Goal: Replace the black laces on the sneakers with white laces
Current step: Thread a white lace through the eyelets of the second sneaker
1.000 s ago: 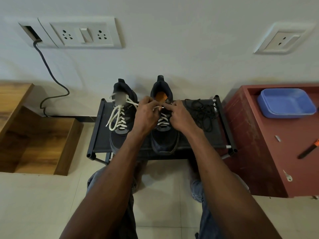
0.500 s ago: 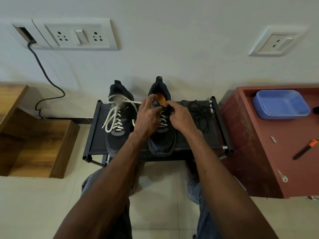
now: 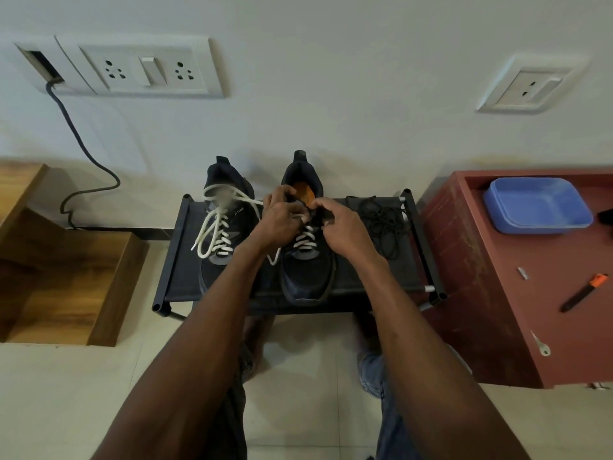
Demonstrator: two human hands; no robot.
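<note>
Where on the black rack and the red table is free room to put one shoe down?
Black fabric rack: only a bare strip left of the left black sneaker; tangled black laces crowd its right end. Red wooden table: bare between blue plastic tray and orange-tipped tool.

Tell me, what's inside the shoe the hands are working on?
An orange insole shows inside the right sneaker. The left hand and right hand cover the tongue, so deeper inside is hidden.

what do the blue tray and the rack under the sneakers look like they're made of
Blue tray: probably plastic, with a smooth, evenly coloured surface, soft sheen and rounded moulded corners. Rack: dark tubes, likely metal or plastic, with a bare silvery end at one corner; the black matte sheet stretched between them looks like fabric.
</note>
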